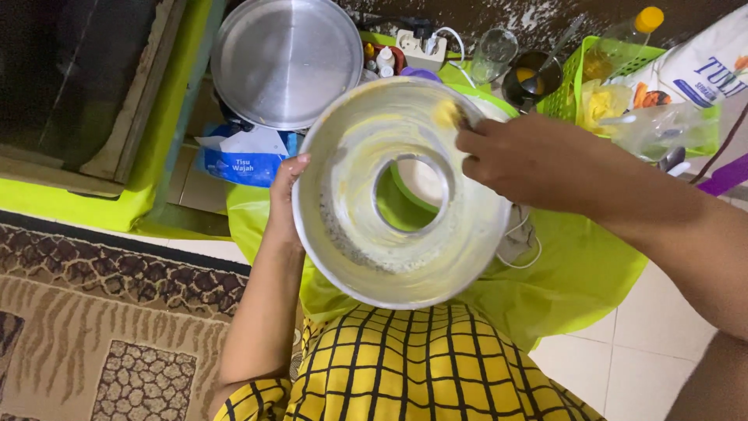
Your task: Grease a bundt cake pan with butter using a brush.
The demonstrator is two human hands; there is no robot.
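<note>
My left hand [285,195] grips the outer left wall of a round metal ring cake pan [366,242] with a hollow centre tube, held tilted toward me above my lap. The pan's inside is smeared with pale yellow grease. My right hand [530,160] reaches in from the right, fingertips pressed to the inner wall at the top, rubbing a yellow dab of grease [447,114] there.
A round metal lid [286,61] lies at the back, a blue tissue pack [245,160] below it. A green basket [592,58], glass [494,53], dark cup with spoon [531,78] and power strip [421,47] stand behind. Lime plastic sheet [576,273], patterned rug [101,312] left.
</note>
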